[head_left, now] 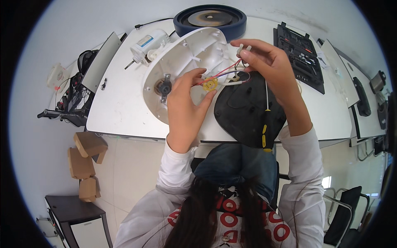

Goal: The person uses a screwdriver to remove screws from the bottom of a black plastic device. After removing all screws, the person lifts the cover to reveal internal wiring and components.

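Note:
My left hand [185,101] is closed, thumb and fingers around a small round yellow part [210,84] with coloured wires [225,74] running from it. My right hand [273,64], up and to the right, pinches white wire connectors [243,50] where red and dark wires meet. Behind my left hand stands a white curved plastic housing [155,70], a dark metal-bracketed fitting [164,88] on its inner side. Under the wires lies a black rounded cover [235,111]. A screwdriver with a black and yellow handle [265,132] rests on that cover.
A white motor [149,44] with a shaft lies at the back left. Behind the housing sits a dark blue round base [180,29]. An open black tool case [300,53] is at the right. Cardboard boxes [82,163] stand on the floor at left.

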Demonstrator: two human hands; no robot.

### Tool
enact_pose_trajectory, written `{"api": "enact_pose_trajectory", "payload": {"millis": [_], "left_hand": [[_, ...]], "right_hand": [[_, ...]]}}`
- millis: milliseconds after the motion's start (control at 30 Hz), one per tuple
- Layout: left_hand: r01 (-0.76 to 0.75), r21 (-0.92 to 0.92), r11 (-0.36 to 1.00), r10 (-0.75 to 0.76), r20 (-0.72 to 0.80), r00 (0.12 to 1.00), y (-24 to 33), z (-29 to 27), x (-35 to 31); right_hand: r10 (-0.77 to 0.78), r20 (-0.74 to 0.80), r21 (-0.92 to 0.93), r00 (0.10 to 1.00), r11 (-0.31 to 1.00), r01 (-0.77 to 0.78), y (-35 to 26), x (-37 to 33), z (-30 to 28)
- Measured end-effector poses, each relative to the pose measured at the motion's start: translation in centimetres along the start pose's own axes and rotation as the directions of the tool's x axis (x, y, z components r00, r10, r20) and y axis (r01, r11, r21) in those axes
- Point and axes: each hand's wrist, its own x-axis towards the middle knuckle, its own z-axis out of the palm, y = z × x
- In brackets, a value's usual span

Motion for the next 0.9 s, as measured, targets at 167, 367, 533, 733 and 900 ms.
{"api": "enact_pose_trajectory", "payload": {"millis": [167, 367, 533, 733, 900], "left_hand": [[0.094, -0.173, 0.980, -0.077, 0.098, 0.992, 0.3, -0.6, 0.5], [0.121, -0.257, 0.959, -0.058, 0.238, 0.970, 0.4, -1.0, 0.9], [0.097, -0.164, 0.982, -0.047, 0.281, 0.959, 0.3, -1.1, 0.9], [0.160, -0.204, 0.966, -0.111, 0.233, 0.966, 0.0, -0.8, 1.2], [0.170, -0.159, 0.973, -0.145, 0.157, 0.977, -0.1, -0.4, 1.4]], "right_hand": [[0.057, 0.004, -0.072, 0.998, 0.996, -0.057, 0.6, 0.0, 0.1], [-0.214, 0.014, 0.011, 0.977, 0.977, 0.214, 3.4, 1.7, 0.7], [-0.140, 0.046, 0.137, 0.989, 0.982, 0.133, 3.5, 2.1, 1.2], [-0.019, 0.121, -0.021, 0.992, 1.000, 0.021, 3.6, 1.1, 0.5], [-0.054, 0.173, -0.120, 0.984, 0.990, 0.075, 3.1, -0.4, 0.4]]}}
